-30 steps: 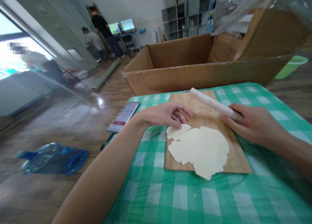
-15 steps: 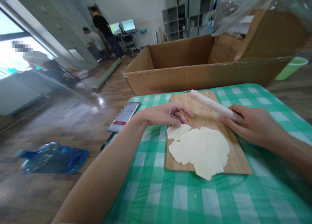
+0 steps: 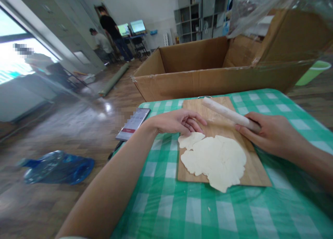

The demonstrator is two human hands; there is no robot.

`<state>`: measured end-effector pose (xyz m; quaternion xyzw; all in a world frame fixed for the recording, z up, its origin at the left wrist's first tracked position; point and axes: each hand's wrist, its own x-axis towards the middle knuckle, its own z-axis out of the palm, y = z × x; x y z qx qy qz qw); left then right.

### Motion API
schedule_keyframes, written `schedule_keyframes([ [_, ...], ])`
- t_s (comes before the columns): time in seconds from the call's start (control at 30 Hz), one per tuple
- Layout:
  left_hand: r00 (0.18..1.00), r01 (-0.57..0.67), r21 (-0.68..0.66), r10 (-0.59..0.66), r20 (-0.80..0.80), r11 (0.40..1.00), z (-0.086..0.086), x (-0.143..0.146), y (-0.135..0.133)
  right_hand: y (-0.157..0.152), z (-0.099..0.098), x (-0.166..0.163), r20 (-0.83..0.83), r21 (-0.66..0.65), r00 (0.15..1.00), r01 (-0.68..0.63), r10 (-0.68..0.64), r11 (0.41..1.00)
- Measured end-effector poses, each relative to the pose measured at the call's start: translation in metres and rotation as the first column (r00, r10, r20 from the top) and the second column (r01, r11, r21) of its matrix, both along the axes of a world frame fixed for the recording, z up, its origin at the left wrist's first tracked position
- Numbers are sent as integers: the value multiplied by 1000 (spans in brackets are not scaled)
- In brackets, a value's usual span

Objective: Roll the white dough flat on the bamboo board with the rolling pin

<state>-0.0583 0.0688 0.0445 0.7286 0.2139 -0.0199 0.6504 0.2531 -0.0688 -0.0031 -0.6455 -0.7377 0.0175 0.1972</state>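
A flat, ragged sheet of pale dough [image 3: 217, 161] lies on a wooden cutting board [image 3: 255, 171], its near edge hanging over the board onto the green checked tablecloth [image 3: 197, 211]. My left hand [image 3: 177, 123] rests at the board's left edge, fingers curled and pinching the upper left flap of the dough. My right hand [image 3: 267, 133] is closed around the near end of a floury wooden rolling pin [image 3: 226, 112], which lies slanted across the board's far right corner, beyond the dough.
A phone [image 3: 133, 124] lies at the table's left edge. A large open cardboard box [image 3: 208, 69] stands just behind the table, a green bucket [image 3: 310, 72] to its right. A blue plastic bag [image 3: 58, 166] lies on the floor. Two people stand far back by monitors.
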Motion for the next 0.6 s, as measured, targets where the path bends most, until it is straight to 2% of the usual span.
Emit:
schedule_keyframes([
  [0.27, 1000, -18, 28, 17, 7, 999, -4, 1, -1, 0, 1, 0, 13, -8, 1000, 2, -2, 1000],
  [0.37, 999, -37, 175, 41, -24, 984, 0, 7, -8, 0, 1, 0, 8, -19, 1000, 0, 0, 1000],
  [0.5, 986, -15, 473, 93, -141, 881, 10, 19, -26, 0, 4, -2, 4, -12, 1000, 17, -17, 1000],
  [0.6, 972, 82, 537, 51, -229, 840, 17, 26, -39, -1, 6, -4, 2, -23, 1000, 25, -25, 999],
])
